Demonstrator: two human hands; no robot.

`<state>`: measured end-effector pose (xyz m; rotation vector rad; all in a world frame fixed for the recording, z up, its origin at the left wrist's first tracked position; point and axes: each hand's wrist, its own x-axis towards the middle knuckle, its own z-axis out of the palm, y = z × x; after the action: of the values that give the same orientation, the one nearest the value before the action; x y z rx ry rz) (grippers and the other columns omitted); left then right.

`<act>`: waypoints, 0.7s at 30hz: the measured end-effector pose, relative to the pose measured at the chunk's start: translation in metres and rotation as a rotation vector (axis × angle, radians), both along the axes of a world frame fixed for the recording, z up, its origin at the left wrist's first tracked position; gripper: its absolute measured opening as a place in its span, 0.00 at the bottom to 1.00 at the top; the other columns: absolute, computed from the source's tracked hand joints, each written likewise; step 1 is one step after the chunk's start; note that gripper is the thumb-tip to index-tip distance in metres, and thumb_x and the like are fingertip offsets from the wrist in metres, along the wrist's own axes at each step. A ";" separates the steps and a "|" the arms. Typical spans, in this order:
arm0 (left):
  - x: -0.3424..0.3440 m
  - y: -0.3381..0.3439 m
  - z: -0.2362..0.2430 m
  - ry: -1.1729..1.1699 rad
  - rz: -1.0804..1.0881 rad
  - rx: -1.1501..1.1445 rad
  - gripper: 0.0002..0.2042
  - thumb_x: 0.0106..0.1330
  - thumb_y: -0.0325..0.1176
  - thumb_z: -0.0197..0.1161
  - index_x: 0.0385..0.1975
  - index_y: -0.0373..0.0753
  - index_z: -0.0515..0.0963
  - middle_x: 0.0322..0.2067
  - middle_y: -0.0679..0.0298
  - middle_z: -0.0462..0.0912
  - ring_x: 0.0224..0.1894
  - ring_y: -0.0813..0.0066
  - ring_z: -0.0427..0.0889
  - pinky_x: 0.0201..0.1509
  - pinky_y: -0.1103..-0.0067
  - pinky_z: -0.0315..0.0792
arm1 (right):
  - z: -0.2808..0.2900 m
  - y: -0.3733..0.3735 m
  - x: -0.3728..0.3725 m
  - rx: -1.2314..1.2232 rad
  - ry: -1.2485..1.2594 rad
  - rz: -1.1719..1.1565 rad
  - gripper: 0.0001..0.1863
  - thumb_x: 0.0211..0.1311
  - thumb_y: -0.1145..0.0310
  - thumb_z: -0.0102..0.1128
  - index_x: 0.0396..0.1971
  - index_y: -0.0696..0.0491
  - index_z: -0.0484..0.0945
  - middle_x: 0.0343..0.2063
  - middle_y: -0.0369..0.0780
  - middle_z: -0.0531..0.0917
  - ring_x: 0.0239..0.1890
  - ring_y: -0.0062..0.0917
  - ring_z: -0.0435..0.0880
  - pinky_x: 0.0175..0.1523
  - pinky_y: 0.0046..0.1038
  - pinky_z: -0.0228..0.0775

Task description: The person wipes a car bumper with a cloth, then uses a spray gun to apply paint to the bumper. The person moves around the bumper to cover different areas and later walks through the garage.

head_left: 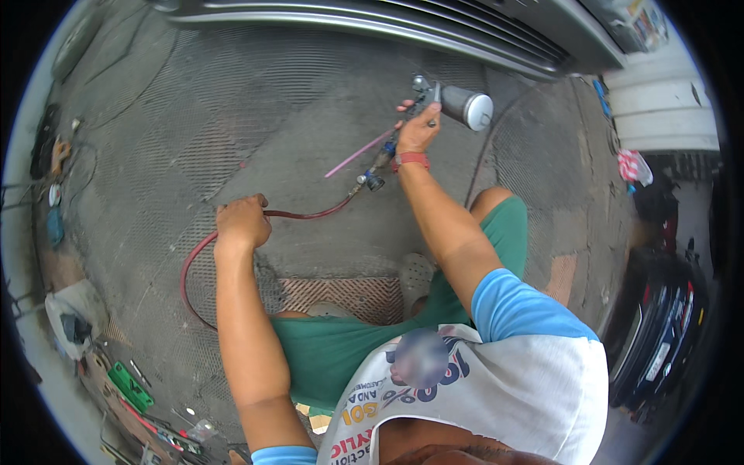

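Note:
My right hand (pixel 419 129) is wrapped round the handle of a spray gun (pixel 422 91), held near the large silver car panel (pixel 372 27) at the top. A grey cup with a white end (pixel 469 107) sticks out to the gun's right. Below the grip hangs a small gauge (pixel 375 183), where a red air hose (pixel 306 215) joins. My left hand (pixel 243 220) is closed round that hose, which loops down past my left forearm. A thin pink stick (pixel 358 153) points down and left from beside the gun; what holds it is hidden.
Textured grey floor (pixel 310 108) spreads beneath me. At the lower left lie a green case (pixel 130 386), tools and a pale plastic bag (pixel 76 314). A dark car (pixel 659 341) stands at the right. A dark hose (pixel 490 147) crosses the floor near my right knee.

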<state>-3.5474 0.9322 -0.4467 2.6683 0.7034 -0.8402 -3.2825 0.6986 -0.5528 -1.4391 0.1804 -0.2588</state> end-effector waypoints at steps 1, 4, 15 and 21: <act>0.014 -0.012 0.004 0.016 -0.037 -0.015 0.17 0.69 0.33 0.65 0.57 0.46 0.84 0.54 0.55 0.88 0.60 0.54 0.84 0.71 0.57 0.68 | 0.001 -0.028 0.015 -0.018 -0.005 -0.061 0.32 0.85 0.42 0.35 0.54 0.57 0.76 0.32 0.41 0.86 0.29 0.23 0.87 0.21 0.23 0.74; 0.049 -0.042 -0.001 -0.022 -0.159 -0.028 0.17 0.69 0.30 0.63 0.58 0.45 0.83 0.54 0.56 0.87 0.60 0.55 0.84 0.69 0.59 0.70 | 0.016 -0.111 0.062 -0.053 0.011 -0.251 0.35 0.84 0.39 0.34 0.58 0.59 0.74 0.31 0.41 0.86 0.28 0.24 0.87 0.21 0.24 0.75; 0.096 -0.110 0.002 -0.178 -0.188 -0.109 0.21 0.75 0.49 0.61 0.60 0.44 0.82 0.52 0.53 0.87 0.58 0.53 0.85 0.61 0.58 0.77 | 0.064 -0.290 0.197 -0.136 0.047 -0.563 0.35 0.84 0.43 0.36 0.69 0.59 0.69 0.29 0.43 0.85 0.26 0.27 0.86 0.19 0.26 0.73; 0.101 -0.037 0.060 0.512 0.080 0.242 0.44 0.75 0.74 0.37 0.70 0.40 0.76 0.66 0.49 0.79 0.72 0.51 0.74 0.74 0.56 0.67 | 0.078 -0.164 0.106 -0.002 0.278 -0.141 0.39 0.83 0.38 0.30 0.58 0.61 0.75 0.33 0.45 0.87 0.30 0.29 0.89 0.23 0.26 0.77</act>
<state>-3.4461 0.8952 -0.3864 2.6143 1.0776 -1.5279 -3.1761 0.5345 -0.4748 -1.4631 0.5101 -0.1726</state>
